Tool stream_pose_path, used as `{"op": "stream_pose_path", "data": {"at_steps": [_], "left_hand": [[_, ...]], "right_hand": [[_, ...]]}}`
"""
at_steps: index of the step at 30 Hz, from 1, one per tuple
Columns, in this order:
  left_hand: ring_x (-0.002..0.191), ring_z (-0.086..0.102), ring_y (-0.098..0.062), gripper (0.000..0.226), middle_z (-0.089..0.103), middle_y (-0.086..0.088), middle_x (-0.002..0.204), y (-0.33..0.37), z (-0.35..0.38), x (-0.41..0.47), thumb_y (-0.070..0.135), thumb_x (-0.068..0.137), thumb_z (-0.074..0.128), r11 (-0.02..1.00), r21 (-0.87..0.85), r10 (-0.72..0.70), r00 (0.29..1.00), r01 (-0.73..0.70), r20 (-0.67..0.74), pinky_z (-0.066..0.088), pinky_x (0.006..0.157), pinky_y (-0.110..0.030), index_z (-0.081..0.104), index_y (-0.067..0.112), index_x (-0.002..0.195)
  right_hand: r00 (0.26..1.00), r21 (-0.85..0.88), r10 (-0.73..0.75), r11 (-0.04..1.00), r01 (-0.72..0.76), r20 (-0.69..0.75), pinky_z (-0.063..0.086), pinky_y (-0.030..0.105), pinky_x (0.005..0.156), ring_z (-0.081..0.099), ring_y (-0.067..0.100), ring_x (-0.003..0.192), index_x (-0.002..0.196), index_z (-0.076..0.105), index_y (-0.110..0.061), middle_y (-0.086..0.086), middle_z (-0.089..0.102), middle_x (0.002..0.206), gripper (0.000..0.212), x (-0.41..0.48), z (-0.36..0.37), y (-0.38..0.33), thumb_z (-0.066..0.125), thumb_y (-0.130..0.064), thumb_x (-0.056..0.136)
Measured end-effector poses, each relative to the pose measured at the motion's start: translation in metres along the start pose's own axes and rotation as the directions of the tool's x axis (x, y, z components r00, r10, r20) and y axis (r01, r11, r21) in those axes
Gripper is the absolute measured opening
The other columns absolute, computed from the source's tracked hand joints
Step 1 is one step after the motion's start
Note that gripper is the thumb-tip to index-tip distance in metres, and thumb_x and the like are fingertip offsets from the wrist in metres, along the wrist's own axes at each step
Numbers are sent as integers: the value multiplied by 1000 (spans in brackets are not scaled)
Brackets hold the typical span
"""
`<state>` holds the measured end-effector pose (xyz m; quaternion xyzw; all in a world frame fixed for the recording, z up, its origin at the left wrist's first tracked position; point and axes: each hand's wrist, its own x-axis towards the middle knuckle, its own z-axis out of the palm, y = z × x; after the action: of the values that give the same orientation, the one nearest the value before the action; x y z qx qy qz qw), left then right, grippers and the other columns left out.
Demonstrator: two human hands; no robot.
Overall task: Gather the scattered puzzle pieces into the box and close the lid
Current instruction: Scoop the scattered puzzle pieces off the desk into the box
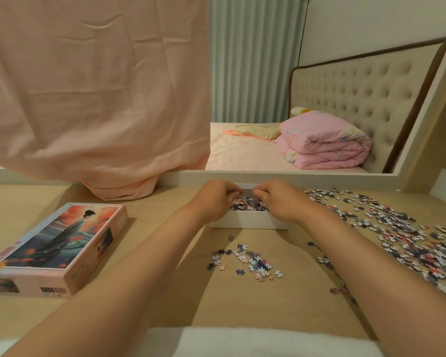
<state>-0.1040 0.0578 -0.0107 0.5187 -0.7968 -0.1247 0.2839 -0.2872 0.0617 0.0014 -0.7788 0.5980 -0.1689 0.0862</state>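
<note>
Fingers [232, 194] of the left hand [215, 199]: curled inward and down, tips over the far half of the box; whether any pieces are pinched beneath them cannot be told. Fingers [261, 194] of the right hand [278, 199]: curled likewise, tips nearly meeting those of the left, contents hidden in the same way. Both hands hang knuckles-up over the opening, a posture that suits letting a cupped load fall in, or pressing the heap level; this is judged, not seen. Box [250, 222]: white, shallow, open, standing on the table [150, 222] near its far edge, directly ahead of the person, so that both arms reach it equally. Pieces in the box [245, 204]: a mixed heap showing between the hands. Small cluster [250, 261]: loose pieces on the table just in front of the box, between the forearms. Large scatter [402, 233]: spread to the right of the box, well the greater share left outside, so the gathering is judged to be far from finished. Lid [59, 243]: picture side up, lying to the left, well apart from the box, presumably parked clear of the sweeping area until the last step. Pink cloth [95, 86]: hanging behind the lid, its hem resting on the table. Folded quilt [325, 145]: on a bed beyond.
</note>
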Motion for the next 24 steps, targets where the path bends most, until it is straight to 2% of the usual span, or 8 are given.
{"op": "stream_pose_path", "data": {"at_steps": [4,7,9,12,17,19,21,24], "left_hand": [[102,63,-16,28,70,-2,115,-9,5,-5,20,100,51,999,23,29,999,-29,24,38,78,-21,67,16,123],[89,61,-15,22,70,0,97,-13,5,-11,22,94,62,994,53,96,994,-93,-58,38,72,-21,74,20,112],[83,62,-11,18,73,3,93,-14,5,-14,22,91,66,994,38,102,990,-98,-98,44,73,-23,76,21,106],[90,66,-12,20,75,4,100,-14,4,-20,22,94,61,992,70,108,990,-102,-95,49,82,-31,75,22,109],[98,63,-14,26,72,7,110,-12,3,-43,28,98,51,975,181,140,988,-127,-64,46,77,-29,71,27,114],[99,62,-18,26,70,5,109,-11,3,-53,27,97,49,963,224,156,988,-149,-13,49,79,-35,69,28,115],[109,58,-20,31,66,1,120,-9,2,-62,22,96,50,957,227,184,983,-180,3,48,89,-36,65,25,123],[119,51,-18,39,59,2,130,-8,-1,-73,13,91,55,930,258,292,952,-261,-92,43,99,-33,61,22,129]], "right_hand": [[1000,-22,-4,1000,4,20,51,40,86,61,26,95,111,68,-22,1,69,99,34,-2,5,4,40,-38,103],[999,52,-12,999,15,-45,50,35,90,61,18,107,116,71,-30,-7,70,117,25,-7,6,2,51,-32,100],[995,91,-27,995,36,-92,49,30,84,62,14,100,110,74,-30,-8,72,113,21,-11,7,-1,57,-25,97],[992,106,-43,993,56,-115,46,26,76,59,8,86,106,76,-30,-10,72,111,22,-20,6,-4,58,-21,97],[992,111,-118,986,121,-34,40,19,84,54,1,89,113,74,-27,-8,69,120,24,-36,6,-6,57,-21,97],[992,104,-124,986,127,-28,41,20,85,55,2,89,115,73,-26,-7,69,120,24,-43,4,-8,57,-21,98],[992,91,-123,988,126,-28,45,25,93,59,7,100,116,72,-28,-8,68,122,25,-50,3,-10,58,-21,97],[980,-25,-172,985,170,-99,44,34,100,53,12,114,120,69,-33,-9,62,123,27,-61,2,-12,60,-25,95]]}}
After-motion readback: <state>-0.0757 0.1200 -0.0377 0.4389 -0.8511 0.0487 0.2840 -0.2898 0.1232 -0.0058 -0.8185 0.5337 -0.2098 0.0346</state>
